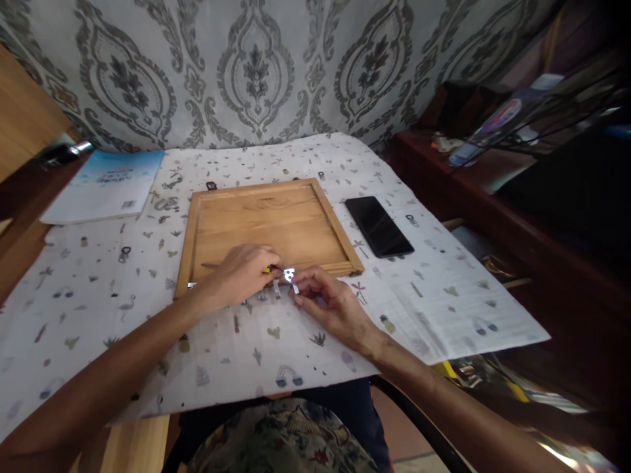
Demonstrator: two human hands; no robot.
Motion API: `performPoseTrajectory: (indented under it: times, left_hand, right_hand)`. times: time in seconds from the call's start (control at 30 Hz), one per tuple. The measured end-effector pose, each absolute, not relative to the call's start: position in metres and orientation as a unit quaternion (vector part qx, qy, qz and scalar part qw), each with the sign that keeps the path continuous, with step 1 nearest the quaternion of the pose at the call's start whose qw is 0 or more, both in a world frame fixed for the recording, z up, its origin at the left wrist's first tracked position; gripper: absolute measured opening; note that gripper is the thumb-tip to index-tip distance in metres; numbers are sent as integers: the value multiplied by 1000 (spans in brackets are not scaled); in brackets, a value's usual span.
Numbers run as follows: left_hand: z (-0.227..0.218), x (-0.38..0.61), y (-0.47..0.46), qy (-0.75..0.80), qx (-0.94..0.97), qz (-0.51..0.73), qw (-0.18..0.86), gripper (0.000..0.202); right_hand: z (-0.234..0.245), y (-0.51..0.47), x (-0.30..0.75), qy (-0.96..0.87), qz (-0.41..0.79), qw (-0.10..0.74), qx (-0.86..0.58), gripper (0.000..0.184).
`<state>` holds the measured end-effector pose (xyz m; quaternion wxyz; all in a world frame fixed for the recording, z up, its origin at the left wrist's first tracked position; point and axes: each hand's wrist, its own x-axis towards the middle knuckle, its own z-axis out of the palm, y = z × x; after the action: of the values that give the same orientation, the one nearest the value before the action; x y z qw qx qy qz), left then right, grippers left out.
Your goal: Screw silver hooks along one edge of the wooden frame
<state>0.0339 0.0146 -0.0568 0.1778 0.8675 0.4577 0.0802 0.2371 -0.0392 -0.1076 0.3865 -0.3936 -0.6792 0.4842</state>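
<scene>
A shallow framed wooden box or panel (261, 223) lies flat on the cloth-covered table. At its near edge my right hand (335, 305) pinches a small shiny metal clasp (289, 274) between thumb and fingers. My left hand (246, 270) rests over the panel's near side, its fingers closed around a small yellow-and-dark thing (267, 269), mostly hidden by the fingers. Both hands' fingertips are close together at the clasp. Another small metal strip (277, 288) shows at the near edge, just below the left fingertips.
Right of the panel lies a black phone (378, 226). A blue-and-white book (106, 184) is at the far left of the patterned tablecloth (221, 355). On a dark red side surface to the right stands a clear bottle (503, 121). A patterned curtain (256, 72) hangs behind.
</scene>
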Motion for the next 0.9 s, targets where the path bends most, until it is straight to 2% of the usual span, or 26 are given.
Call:
performPoseTrajectory:
  times: [0.57,0.9]
  left_hand:
    - [-65,32,14,453,869,103,167,13]
    - [-51,32,13,473,862,68,171,21]
  right_hand:
    - [-110,-42,234,-681,450,396,-420,25]
    - [-108,-41,235,-689,447,382,-423,24]
